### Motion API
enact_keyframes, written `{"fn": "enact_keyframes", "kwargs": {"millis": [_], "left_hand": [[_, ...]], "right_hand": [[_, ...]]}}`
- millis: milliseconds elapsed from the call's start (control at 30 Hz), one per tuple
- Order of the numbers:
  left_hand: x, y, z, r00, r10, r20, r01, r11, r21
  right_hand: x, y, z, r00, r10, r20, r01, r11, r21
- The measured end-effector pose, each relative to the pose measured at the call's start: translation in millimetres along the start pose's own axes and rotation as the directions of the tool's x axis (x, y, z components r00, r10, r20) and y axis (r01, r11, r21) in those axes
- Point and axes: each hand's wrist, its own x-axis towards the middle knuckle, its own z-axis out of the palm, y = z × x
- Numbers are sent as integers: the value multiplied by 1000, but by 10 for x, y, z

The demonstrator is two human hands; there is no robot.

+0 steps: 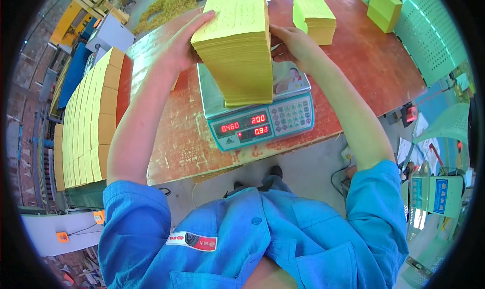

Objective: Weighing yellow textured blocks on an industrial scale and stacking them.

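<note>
Left hand (183, 45) and right hand (295, 45) clasped a tall yellow paper stack (237, 69).
Probably heavy, with slip-prone layers; opposite sides suited gripping.

Bright — pale glare on the table (177, 137); edges bend, darken and seem soft.

Both arms reach forward, bare below elbows. Elbows wide apart, forearms slanting inward. Left forearm (140, 112) runs up and rightward; right forearm (348, 99) up and leftward, roughly mirroring it. Left grip (184, 45) high, thumb (202, 18) extended up and right; other fingers mostly hidden. Right grip (294, 44) about level with left, thumb pointing inward, fingers partly curled, tips hidden. Grips apart, facing each other, both in holding pose. Left wrist nearly in line with forearm.
</note>
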Motion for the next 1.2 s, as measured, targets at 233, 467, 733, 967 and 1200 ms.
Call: {"fn": "enact_keyframes", "kwargs": {"millis": [233, 467, 733, 967, 1200], "left_hand": [[303, -606, -300, 992, 110, 58, -92, 963, -254], [206, -1239, 65, 952, 12, -305, -151, 888, -434], [66, -1509, -1681, 765, 290, -575, 9, 888, 460], [274, -1724, -3192, 824, 493, -281, 261, 111, 959], [899, -1970, -3553, 864, 375, -336, 296, 163, 941]], "right_hand": [[89, 469, 172, 909, -294, -294, 312, 950, 17], [305, 626, 369, 976, -159, -151, 205, 908, 367], [-667, 623, -315, 880, -308, -362, 378, 915, 142], [-2172, 1933, -757, 770, 109, -629, 169, 915, 366], [-2952, 2591, 323, 620, 355, -699, 127, 834, 537]]}}
